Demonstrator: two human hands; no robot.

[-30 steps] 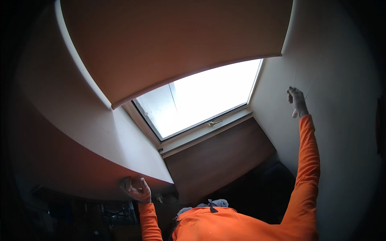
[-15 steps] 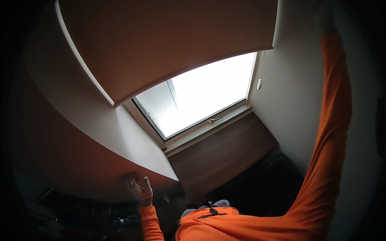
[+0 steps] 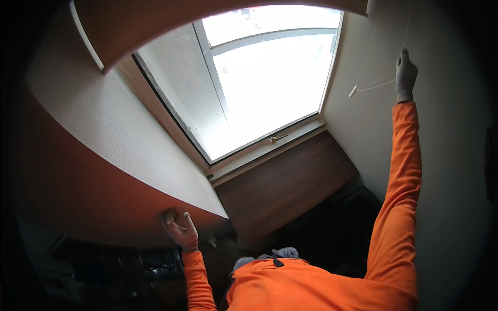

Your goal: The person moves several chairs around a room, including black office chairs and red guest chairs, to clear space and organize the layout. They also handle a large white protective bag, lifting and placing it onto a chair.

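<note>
Raised at the upper right, my right hand (image 3: 406, 71) is closed around the thin cord (image 3: 374, 87) of a roller blind. A small white cord weight (image 3: 353, 92) hangs in the loop of this cord. Above the window, the brown blind (image 3: 223, 14) is partly rolled up, its lower edge near the top of the view. My left hand (image 3: 184, 230) is at the lower left with thumb and fingers apart. Its fingertips are beside a small dark fitting (image 3: 168, 217) on the wall edge; whether they touch it I cannot tell.
A bright window (image 3: 275, 78) has a handle (image 3: 277, 138) on its lower frame. Below the sill is a brown wood-look panel (image 3: 285, 181). A textured white wall (image 3: 124, 129) flanks it at the left, a plain wall (image 3: 446, 171) at the right. Dark, indistinct items lie at the lower left.
The blind's lower edge has risen, uncovering more of the window. My right hand has come down into view, and the cord is pulled sideways. My left hand has barely moved.
</note>
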